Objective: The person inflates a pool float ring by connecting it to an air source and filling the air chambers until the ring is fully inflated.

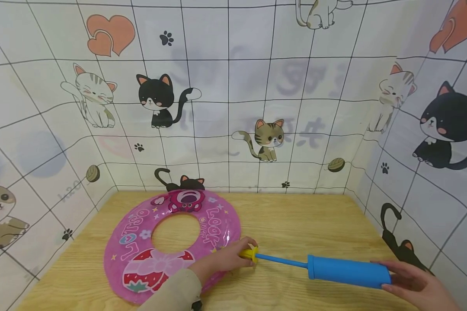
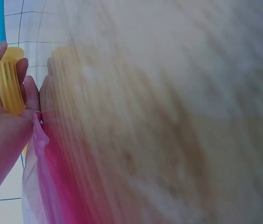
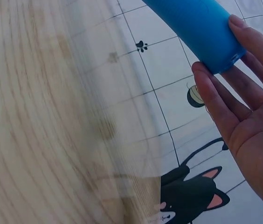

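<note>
A blue hand air pump (image 1: pixel 348 271) lies across the right front of the view, its thin blue rod (image 1: pixel 282 260) drawn out of the barrel. My left hand (image 1: pixel 230 256) holds the ribbed yellow handle (image 2: pixel 11 88) at the rod's end, with the fingers around it in the left wrist view. At the barrel's far end, my right hand (image 1: pixel 418 283) grips with thumb and fingertips; the right wrist view shows them on both sides of the blue barrel (image 3: pixel 201 28). A pink swim ring (image 1: pixel 222 211) printed with strawberries and lettering lies flat, partly under my left forearm.
The light wood table (image 1: pixel 295 216) bears the ring at its left. White tile-patterned sheeting (image 1: pixel 218 86) with cartoon cats rises behind the table and along both sides.
</note>
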